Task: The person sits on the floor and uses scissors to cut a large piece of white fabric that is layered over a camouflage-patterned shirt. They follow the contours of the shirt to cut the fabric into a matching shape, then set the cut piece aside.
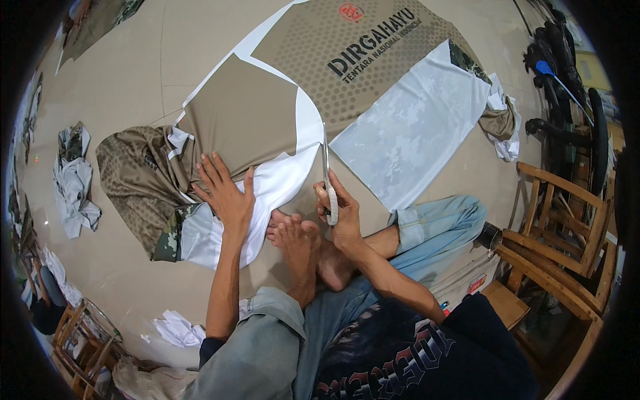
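Observation:
My left hand (230, 200) lies flat with spread fingers on a brown fabric piece (240, 113) that has a white border (308, 120). Beneath and beside it are a bunched brown dotted cloth (137, 180) and pale white cloth (273, 180). In my right hand (347, 220) is a pair of scissors (326, 160), its fingers wrapped round the handles. The blades point away from me along the edge of the white border; I cannot tell how far apart they are. Past the scissors lies a large brown printed panel (293, 50), partly covered by a pale grey camouflage panel (413, 130).
Crumpled cloth pieces lie on the tiled floor at left (75, 187), far right (503, 123) and lower left (179, 329). Wooden furniture (567, 227) stands at right, near a black wheeled chair base (563, 133). My bare feet (297, 247) rest close to the cloth. Another person (47, 303) sits at far left.

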{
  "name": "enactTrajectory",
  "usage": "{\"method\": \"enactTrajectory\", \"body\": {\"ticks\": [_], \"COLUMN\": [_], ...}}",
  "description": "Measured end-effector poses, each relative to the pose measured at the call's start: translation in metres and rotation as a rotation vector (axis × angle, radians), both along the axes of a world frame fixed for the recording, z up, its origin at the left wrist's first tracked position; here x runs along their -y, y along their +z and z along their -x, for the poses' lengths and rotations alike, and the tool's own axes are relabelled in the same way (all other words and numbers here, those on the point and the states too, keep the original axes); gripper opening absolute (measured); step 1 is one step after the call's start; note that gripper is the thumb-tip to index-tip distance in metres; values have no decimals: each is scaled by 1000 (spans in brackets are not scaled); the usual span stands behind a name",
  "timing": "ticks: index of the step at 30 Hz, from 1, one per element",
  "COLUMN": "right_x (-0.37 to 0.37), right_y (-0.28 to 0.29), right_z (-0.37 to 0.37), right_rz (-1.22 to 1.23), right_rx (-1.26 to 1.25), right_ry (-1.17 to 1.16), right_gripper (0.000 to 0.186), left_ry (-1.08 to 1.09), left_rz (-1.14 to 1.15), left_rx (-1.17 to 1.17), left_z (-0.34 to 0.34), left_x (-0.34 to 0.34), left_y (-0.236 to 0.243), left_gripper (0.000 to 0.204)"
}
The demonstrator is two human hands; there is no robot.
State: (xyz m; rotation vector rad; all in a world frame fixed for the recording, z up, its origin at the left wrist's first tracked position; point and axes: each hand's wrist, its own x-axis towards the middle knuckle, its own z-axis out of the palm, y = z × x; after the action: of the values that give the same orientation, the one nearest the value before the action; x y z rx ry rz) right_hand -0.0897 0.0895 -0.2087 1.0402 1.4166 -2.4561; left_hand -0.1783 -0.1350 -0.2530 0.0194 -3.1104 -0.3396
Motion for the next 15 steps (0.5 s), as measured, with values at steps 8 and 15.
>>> {"method": "enactTrajectory", "body": {"ticks": [8, 15], "right_x": [-18, -59], "right_y": [11, 1], "right_z": [2, 21], "right_rz": [-63, 18], "right_rx": [52, -12], "right_ry": [87, 133], "right_gripper": [64, 64], "left_ry": [16, 6], "left_rz": [2, 18], "left_rx": [37, -24], "left_z": [0, 1], "left_x": [-1, 0], "left_y": [0, -3], "left_gripper": [86, 85]}}
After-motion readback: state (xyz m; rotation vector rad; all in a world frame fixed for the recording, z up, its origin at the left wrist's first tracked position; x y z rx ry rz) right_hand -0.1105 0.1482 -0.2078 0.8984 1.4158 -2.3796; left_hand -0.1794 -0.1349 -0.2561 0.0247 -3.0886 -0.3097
